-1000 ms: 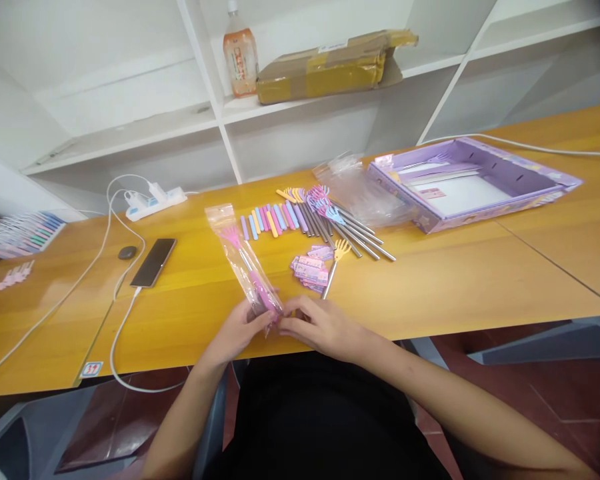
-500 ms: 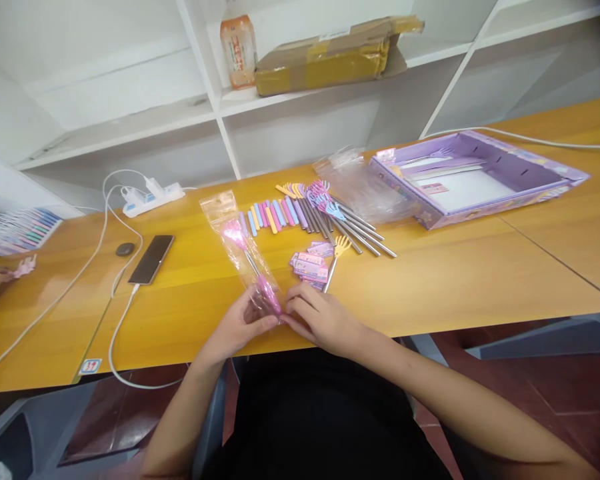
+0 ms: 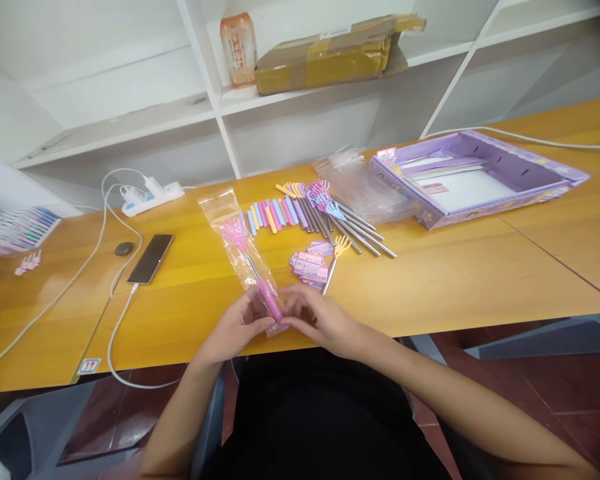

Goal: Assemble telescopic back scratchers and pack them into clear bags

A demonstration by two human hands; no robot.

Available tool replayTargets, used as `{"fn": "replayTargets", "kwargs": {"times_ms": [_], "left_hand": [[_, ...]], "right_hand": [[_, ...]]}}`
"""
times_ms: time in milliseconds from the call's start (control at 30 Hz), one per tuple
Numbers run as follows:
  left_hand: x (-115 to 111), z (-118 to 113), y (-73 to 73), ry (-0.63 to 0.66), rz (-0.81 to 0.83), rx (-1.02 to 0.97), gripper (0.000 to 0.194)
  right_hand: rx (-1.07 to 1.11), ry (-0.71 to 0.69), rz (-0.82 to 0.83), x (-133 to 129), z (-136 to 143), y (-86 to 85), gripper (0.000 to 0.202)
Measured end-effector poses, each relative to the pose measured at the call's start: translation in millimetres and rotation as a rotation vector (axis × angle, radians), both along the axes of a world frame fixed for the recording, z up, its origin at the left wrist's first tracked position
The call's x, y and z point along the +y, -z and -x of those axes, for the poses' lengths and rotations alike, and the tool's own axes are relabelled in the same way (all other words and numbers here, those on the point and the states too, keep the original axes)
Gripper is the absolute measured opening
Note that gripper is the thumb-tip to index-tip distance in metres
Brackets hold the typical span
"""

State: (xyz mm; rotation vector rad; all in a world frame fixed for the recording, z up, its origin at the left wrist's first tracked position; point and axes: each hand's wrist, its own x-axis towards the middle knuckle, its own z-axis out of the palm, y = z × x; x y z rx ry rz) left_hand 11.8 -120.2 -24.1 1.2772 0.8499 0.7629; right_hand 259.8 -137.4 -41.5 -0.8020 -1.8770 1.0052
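Observation:
A pink back scratcher (image 3: 269, 299) lies inside a clear plastic bag (image 3: 219, 212), its hand-shaped head pointing away from me. My left hand (image 3: 237, 329) is closed on the bag's near end from the left, thumb by the handle's tip. From the right, my right hand (image 3: 327, 321) pinches the same end with curled fingers. Just past my right hand lies a yellow-headed back scratcher (image 3: 342, 247) beside a stack of pink and purple cards (image 3: 311, 267). Farther back are coloured handle sleeves (image 3: 275, 215) in a row and a pile of metal scratcher rods (image 3: 363, 230) with hand-shaped heads.
A purple box tray (image 3: 510, 200) stands at the right, with empty clear bags (image 3: 353, 187) beside it. To the left are a phone (image 3: 151, 259), a power strip (image 3: 153, 200), white cables and a pen set (image 3: 20, 230). Shelves behind hold a cardboard box (image 3: 325, 63).
My right fingers have shifted slightly at the bag's near end, and the handle tip shows more. Another person's hand at far left has left the view, leaving a small pink item on the table.

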Motion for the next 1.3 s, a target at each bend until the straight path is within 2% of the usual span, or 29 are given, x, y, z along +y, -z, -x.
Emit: {"fn": "replayTargets", "kwargs": {"times_ms": [67,133,200,267,333,433,533,600,633,700,767,833,900,1000,1167,1233,1300], "left_hand": [[-0.6,0.8,-1.7,0.011,-0.004,0.008,0.041],[0.2,0.7,-1.4,-0.059,-0.028,0.009,0.044],[2.4,-0.5,0.5,-0.241,-0.055,-0.01,0.045],[5.3,-2.4,2.4,-0.453,-0.058,-0.059,0.045],[7.6,-4.4,2.8,-0.58,-0.055,-0.12,0.043],[8.5,-5.8,1.3,-0.558,-0.09,-0.128,0.034],[6.8,-6.1,-0.5,-0.455,-0.167,-0.009,0.032],[5.7,-6.7,-1.5,-0.42,-0.226,0.077,0.036],[5.3,-7.2,-2.1,-0.415,-0.247,0.11,0.037],[5.0,-8.3,-3.6,-0.417,-0.282,0.158,0.04],[4.9,-9.2,-5.2,-0.416,-0.318,0.186,0.043],[4.8,-9.7,-6.5,-0.412,-0.353,0.195,0.046],[4.5,-9.9,-7.0,-0.414,-0.366,0.178,0.05],[4.2,-10.0,-5.9,-0.42,-0.358,0.146,0.053],[3.8,-9.5,-2.5,-0.429,-0.356,0.133,0.058],[3.4,-9.0,-1.9,-0.416,-0.343,0.149,0.059],[3.2,-8.5,-2.1,-0.41,-0.329,0.168,0.058]], "right_hand": [[0.135,-0.072,0.162,-2.5,-1.0,-6.6,0.037],[0.17,-0.157,0.301,-4.5,-3.2,-16.0,0.026],[0.049,-0.335,0.366,-6.8,-5.7,-25.3,0.019],[-0.157,-0.545,0.359,-10.6,-6.3,-30.3,0.015],[-0.319,-0.681,0.36,-16.3,-3.9,-29.9,0.012],[-0.449,-0.773,0.444,-24.8,0.5,-28.2,0.012],[-0.473,-0.845,0.501,-25.6,-4.9,-39.5,0.01],[-0.413,-0.784,0.441,-18.6,-15.3,-52.1,0.015],[-0.382,-0.671,0.359,-12.5,-21.4,-57.4,0.021],[-0.385,-0.296,0.128,3.8,-32.5,-61.8,0.029],[-0.509,0.114,-0.081,23.8,-40.4,-56.9,0.027],[-0.704,0.359,-0.173,44.1,-45.0,-45.9,0.027],[-0.856,0.407,-0.169,62.1,-48.1,-34.7,0.029],[-0.893,0.333,-0.115,82.1,-53.0,-25.4,0.022],[-0.738,0.268,-0.077,88.9,-55.0,-33.9,0.019],[-0.603,0.226,-0.17,77.3,-48.2,-43.0,0.02],[-0.468,0.185,-0.431,58.0,-36.1,-52.5,0.017]]}}
